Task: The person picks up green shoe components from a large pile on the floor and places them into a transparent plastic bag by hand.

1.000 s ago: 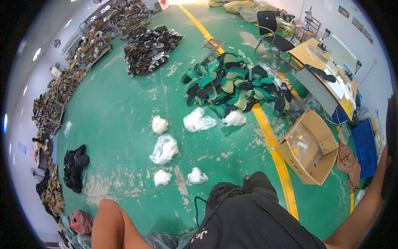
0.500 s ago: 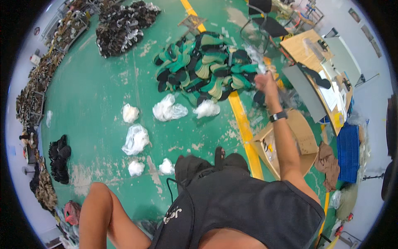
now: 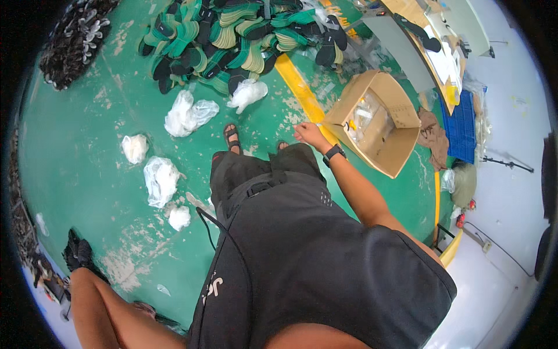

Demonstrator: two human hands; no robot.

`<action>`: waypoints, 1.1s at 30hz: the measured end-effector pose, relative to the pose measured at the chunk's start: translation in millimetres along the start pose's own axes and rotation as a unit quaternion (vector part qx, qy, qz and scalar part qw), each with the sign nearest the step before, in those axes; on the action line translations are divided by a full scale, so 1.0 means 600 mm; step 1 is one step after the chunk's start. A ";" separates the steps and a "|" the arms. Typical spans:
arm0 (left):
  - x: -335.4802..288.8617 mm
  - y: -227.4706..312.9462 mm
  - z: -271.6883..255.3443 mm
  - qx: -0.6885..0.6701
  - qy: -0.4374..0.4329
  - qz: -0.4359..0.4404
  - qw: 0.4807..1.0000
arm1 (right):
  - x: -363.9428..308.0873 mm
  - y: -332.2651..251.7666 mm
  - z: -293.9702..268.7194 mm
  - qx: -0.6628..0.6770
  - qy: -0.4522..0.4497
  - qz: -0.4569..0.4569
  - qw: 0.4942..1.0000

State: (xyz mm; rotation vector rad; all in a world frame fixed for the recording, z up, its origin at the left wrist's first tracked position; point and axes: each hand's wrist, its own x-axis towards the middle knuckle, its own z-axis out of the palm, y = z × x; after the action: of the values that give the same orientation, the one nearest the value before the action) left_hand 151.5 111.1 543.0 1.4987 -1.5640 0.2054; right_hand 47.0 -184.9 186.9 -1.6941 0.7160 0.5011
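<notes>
Just left of the cardboard box (image 3: 388,142), the right hand (image 3: 309,134) is held half open; the left hand's state cannot be told. White plastic bundles (image 3: 161,181) are scattered farther left.

From afar, I looked down on the person's right hand (image 3: 310,135), a dark watch (image 3: 334,153) strapped behind it, near an open cardboard box (image 3: 402,110). White plastic bundles (image 3: 190,116) lay on green floor (image 3: 87,157) below heaped green-and-black insoles (image 3: 232,38).
</notes>
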 end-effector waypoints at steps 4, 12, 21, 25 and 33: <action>-0.019 -0.058 -0.025 -0.035 0.007 0.015 0.999 | 0.014 -0.022 0.024 -0.008 -0.006 0.027 1.000; -0.040 -0.098 -0.025 -0.048 0.020 0.006 0.999 | 0.049 0.002 0.095 -0.046 -0.037 0.035 0.998; 0.006 -0.114 0.037 -0.038 -0.043 0.011 0.998 | 0.065 0.045 0.087 -0.052 -0.047 0.004 0.998; 0.018 -0.104 0.047 -0.002 -0.061 0.015 0.998 | 0.110 0.142 0.102 -0.079 -0.035 -0.042 0.995; -0.093 -0.199 0.085 0.009 -0.030 -0.016 0.999 | 0.179 0.277 0.104 -0.008 -0.001 0.015 1.000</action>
State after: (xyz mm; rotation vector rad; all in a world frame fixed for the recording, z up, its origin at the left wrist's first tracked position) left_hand 218.6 86.8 421.3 1.5550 -1.5884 0.1582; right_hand 11.9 -168.8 -17.1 -1.6992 0.7398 0.5304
